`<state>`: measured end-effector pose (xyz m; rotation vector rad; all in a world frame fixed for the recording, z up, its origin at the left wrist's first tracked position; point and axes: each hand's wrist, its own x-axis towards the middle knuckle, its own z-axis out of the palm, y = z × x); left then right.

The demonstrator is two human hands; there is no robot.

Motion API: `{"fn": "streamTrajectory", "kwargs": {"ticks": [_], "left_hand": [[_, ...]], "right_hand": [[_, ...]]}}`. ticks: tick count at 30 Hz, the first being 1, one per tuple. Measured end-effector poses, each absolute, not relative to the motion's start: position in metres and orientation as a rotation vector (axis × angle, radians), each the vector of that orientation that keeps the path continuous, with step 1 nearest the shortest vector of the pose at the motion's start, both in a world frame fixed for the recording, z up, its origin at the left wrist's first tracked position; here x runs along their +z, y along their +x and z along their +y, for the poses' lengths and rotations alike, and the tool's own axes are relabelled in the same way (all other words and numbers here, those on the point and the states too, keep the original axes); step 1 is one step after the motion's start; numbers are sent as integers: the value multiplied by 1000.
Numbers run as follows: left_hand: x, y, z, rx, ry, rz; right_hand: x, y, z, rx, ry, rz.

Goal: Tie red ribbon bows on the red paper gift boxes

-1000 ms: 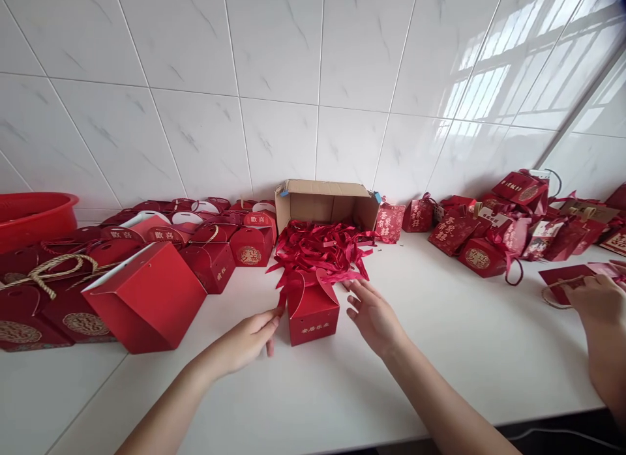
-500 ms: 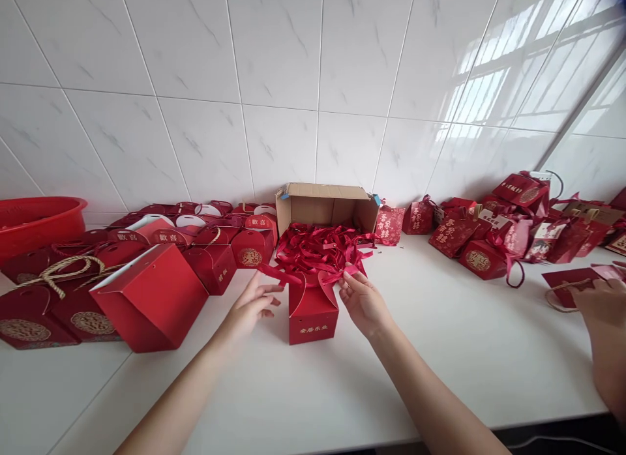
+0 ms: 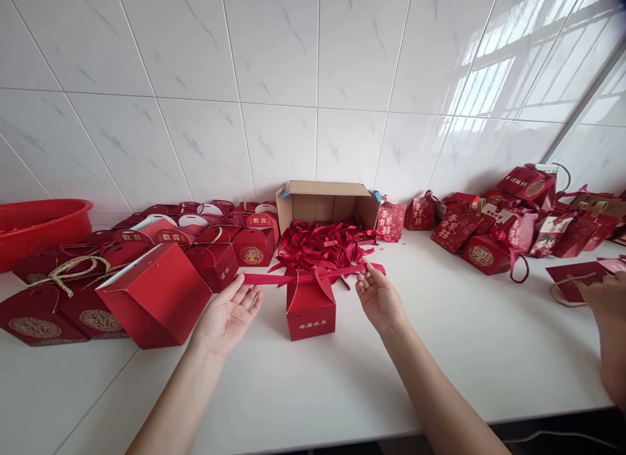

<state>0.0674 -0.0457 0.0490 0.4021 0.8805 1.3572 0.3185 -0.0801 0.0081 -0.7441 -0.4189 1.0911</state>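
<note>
A small red gift box (image 3: 312,315) with gold lettering stands upright on the white table in front of me. A red ribbon (image 3: 267,279) stretches sideways across the top of the box. My left hand (image 3: 232,315) pinches one end between thumb and forefinger, palm turned up, left of the box. On the other side, my right hand (image 3: 381,298) pinches the ribbon near its other end. Whether the ribbon passes through holes in the flaps I cannot tell. Just behind the box lies a heap of red ribbons (image 3: 325,243).
The ribbon heap spills from a cardboard box (image 3: 317,207) against the tiled wall. Many red gift boxes (image 3: 154,298) crowd the left, near a red plastic basin (image 3: 44,230). More decorated boxes (image 3: 484,253) stand right. Another person's hand (image 3: 606,305) touches a dark red bag (image 3: 570,282).
My left hand has taken hold of the ribbon's left end and turned palm up. Both hands have moved apart, and the ribbon is now drawn straight across the box top.
</note>
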Motion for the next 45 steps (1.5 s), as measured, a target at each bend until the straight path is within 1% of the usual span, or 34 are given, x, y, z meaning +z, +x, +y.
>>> {"fn": "streamTrajectory", "kwargs": {"ticks": [5,11,20,26,40,45], "left_hand": [[51,57,-48,1405,505,933],[72,56,-40,1700,960,903],[111,72,-38,1710,1308,854],[118,75,-39,1724,1349,836],[119,74,-43,1652,1452,831],[131,79,-40,1639,1406,768]], "right_hand": [[20,325,-87,982,-745,-440],[43,327,-91,801,-746,-600],[67,331,-82,532,-893,-867],[77,322,-76,570,-900,-906],[95,332,-81,432,-902,-1112],[103,335,-80,440,-862,-1129]]}}
